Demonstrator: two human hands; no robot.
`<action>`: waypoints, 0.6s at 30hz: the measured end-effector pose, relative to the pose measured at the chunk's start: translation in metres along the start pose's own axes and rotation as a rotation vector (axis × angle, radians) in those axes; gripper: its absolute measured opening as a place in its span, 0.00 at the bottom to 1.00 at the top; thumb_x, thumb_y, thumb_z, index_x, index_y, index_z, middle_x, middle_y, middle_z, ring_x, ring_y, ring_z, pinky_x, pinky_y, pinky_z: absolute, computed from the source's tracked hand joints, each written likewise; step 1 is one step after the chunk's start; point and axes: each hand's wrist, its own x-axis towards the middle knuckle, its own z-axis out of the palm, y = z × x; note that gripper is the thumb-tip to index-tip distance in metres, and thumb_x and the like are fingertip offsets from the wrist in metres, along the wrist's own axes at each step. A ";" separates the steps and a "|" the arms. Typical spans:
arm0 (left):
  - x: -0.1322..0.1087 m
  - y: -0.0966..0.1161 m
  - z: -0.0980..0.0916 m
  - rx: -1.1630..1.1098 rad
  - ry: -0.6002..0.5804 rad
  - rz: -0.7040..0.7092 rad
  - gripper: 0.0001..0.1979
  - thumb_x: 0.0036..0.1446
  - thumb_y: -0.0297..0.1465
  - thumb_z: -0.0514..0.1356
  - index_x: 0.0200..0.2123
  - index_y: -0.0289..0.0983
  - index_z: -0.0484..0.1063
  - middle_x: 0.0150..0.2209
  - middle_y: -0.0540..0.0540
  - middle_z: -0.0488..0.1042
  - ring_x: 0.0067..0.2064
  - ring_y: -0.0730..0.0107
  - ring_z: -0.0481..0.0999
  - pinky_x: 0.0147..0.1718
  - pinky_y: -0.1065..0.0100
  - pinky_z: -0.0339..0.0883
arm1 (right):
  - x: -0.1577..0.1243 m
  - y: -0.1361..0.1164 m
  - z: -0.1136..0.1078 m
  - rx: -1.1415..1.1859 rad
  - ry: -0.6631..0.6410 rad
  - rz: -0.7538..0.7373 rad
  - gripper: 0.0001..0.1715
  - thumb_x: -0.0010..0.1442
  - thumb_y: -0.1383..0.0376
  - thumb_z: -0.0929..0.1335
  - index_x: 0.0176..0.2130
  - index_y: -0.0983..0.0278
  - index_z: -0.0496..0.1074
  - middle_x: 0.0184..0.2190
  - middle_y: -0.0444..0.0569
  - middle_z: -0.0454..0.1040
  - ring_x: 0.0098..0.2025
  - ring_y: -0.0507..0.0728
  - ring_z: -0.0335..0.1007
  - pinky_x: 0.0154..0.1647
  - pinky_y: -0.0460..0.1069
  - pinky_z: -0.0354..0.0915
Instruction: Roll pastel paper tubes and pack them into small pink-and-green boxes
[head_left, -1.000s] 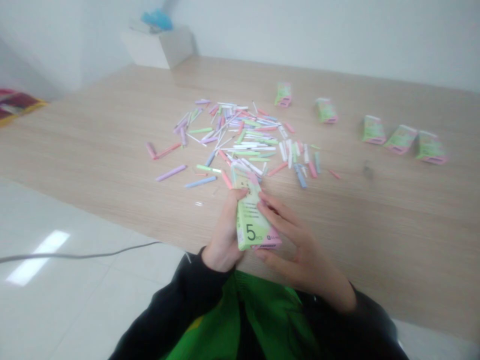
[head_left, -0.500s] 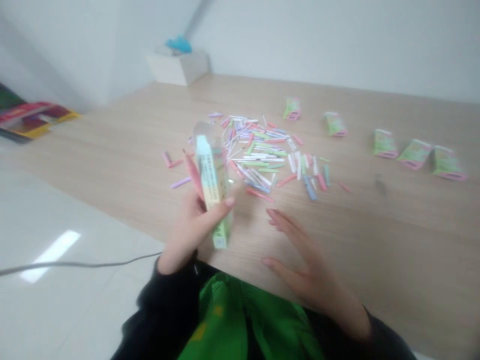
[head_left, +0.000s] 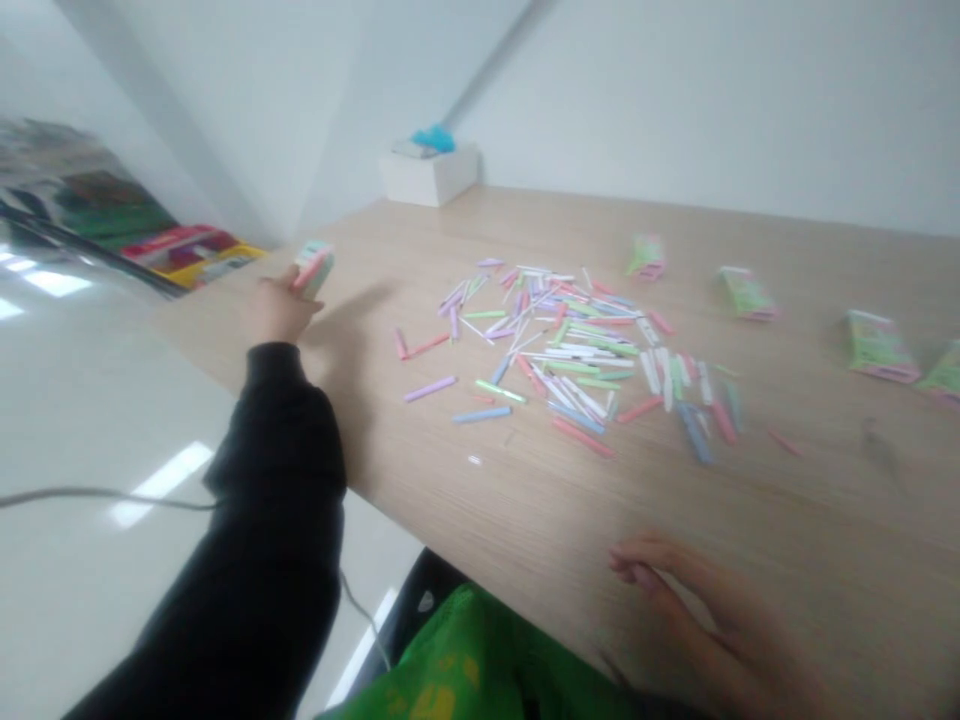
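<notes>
At the table's far left, my left hand [head_left: 281,308] is closed on a small pale green carton [head_left: 318,254], with a pink pen-like stick [head_left: 309,270] held along it. Low on the right, my right hand [head_left: 712,620] is over the near part of the table, its thumb and fingertips drawn together with nothing visible in them. Between the hands lies a loose heap of pastel sticks and caps [head_left: 577,340], in white, green, pink, purple and blue. A purple stick [head_left: 430,389] and a blue stick [head_left: 482,415] lie apart on the heap's near left side.
Several green-and-pink cartons [head_left: 879,347] stand in a row at the back right of the wooden table [head_left: 525,530]. A white box [head_left: 431,176] with a blue item [head_left: 435,138] on top is against the wall. A cable [head_left: 105,492] crosses left of the table edge.
My left hand has carried the carton and pink stick from in front of me to the table's far left. My right hand has drawn its fingers together. The view has shifted left.
</notes>
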 end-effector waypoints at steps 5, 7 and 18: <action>0.018 -0.021 0.021 0.208 0.015 -0.073 0.09 0.61 0.33 0.67 0.38 0.32 0.76 0.43 0.46 0.78 0.51 0.59 0.75 0.59 0.52 0.63 | -0.006 0.010 0.002 0.015 -0.043 0.057 0.12 0.64 0.65 0.68 0.43 0.50 0.80 0.36 0.42 0.84 0.36 0.58 0.84 0.38 0.47 0.81; 0.022 -0.031 0.023 0.247 0.024 -0.059 0.13 0.64 0.37 0.65 0.45 0.33 0.76 0.50 0.42 0.77 0.53 0.58 0.76 0.57 0.49 0.67 | -0.010 0.018 0.008 0.050 -0.063 0.079 0.13 0.63 0.66 0.68 0.43 0.50 0.79 0.37 0.43 0.84 0.36 0.59 0.84 0.37 0.46 0.81; 0.036 -0.043 0.005 0.287 0.106 0.038 0.23 0.68 0.46 0.56 0.33 0.31 0.74 0.42 0.44 0.76 0.52 0.62 0.72 0.56 0.55 0.56 | -0.027 0.054 0.045 0.136 0.147 0.160 0.09 0.68 0.55 0.68 0.40 0.52 0.78 0.31 0.42 0.82 0.31 0.55 0.81 0.35 0.44 0.78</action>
